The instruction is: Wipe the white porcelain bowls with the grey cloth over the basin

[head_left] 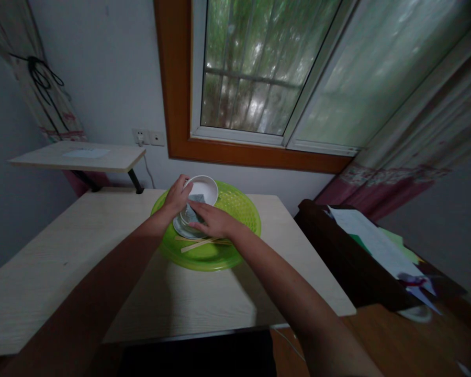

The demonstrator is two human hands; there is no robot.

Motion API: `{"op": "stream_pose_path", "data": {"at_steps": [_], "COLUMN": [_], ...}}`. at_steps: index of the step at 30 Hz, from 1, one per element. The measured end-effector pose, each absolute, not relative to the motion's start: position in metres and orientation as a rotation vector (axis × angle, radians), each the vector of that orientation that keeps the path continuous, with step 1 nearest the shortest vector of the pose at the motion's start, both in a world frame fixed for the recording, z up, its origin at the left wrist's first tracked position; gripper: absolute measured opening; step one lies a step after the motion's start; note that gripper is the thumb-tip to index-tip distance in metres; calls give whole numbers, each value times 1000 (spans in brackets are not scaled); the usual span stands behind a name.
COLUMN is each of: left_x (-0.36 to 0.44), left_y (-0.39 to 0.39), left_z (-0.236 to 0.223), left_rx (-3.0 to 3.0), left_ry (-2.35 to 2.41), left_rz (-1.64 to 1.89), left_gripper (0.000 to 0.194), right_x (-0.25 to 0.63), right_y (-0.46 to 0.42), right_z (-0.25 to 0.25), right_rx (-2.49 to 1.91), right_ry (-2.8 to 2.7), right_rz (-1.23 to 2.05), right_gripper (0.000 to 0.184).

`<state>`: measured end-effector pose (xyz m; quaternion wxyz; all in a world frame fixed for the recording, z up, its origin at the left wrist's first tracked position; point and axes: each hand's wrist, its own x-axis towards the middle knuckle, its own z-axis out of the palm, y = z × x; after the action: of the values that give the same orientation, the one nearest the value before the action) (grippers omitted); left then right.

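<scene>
A round green plastic tray (pixel 239 201) with a perforated bottom sits on the table. My left hand (pixel 177 195) grips the left rim of a white bowl (pixel 204 187), which is tilted toward me over the tray. With thumb and fingers apart around it, my right hand (pixel 214 221) holds a grey cloth (pixel 196 199), part of which lies against the bowl's lower edge. Below the hands, a clear glass-like dish (pixel 183 218) rests on a greyish round piece, partly hidden by my fingers. Pale wooden chopsticks (pixel 196 245) lie crossed on the tray, nearer to me.
The pale wooden table (pixel 141 293) ends in a front edge close to my body. A small raised shelf (pixel 82 156) with a paper stands at the back left. To the right, a dark brown piece of furniture (pixel 317 246) carries papers. A window is behind.
</scene>
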<state>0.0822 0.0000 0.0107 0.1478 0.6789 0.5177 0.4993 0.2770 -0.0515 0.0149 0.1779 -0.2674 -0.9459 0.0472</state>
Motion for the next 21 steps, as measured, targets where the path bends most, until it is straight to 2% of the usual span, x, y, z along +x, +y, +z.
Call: {"op": "stream_pose_path", "data": {"at_steps": [4, 7, 10, 16, 21], "left_x": [81, 80, 80, 80, 82], "left_y": [3, 5, 6, 5, 5], "left_z": [11, 10, 9, 9, 8], "left_rx": [1911, 1878, 1863, 1851, 1807], "left_ry": [1548, 1544, 1499, 1465, 1347], "left_rz": [1461, 1468, 1467, 1488, 1511], "left_gripper": [29, 28, 27, 27, 32], "right_x": [278, 282, 284, 281, 279], "right_y": [-47, -41, -38, -46, -48], "right_z": [14, 10, 8, 11, 14], "right_rx": [-957, -1027, -1039, -936, -741], "right_ry": [-2653, -2558, -2492, -2647, -2694], "right_rz": [-168, -396, -487, -306, -114], "right_gripper": [59, 58, 60, 61, 73]}}
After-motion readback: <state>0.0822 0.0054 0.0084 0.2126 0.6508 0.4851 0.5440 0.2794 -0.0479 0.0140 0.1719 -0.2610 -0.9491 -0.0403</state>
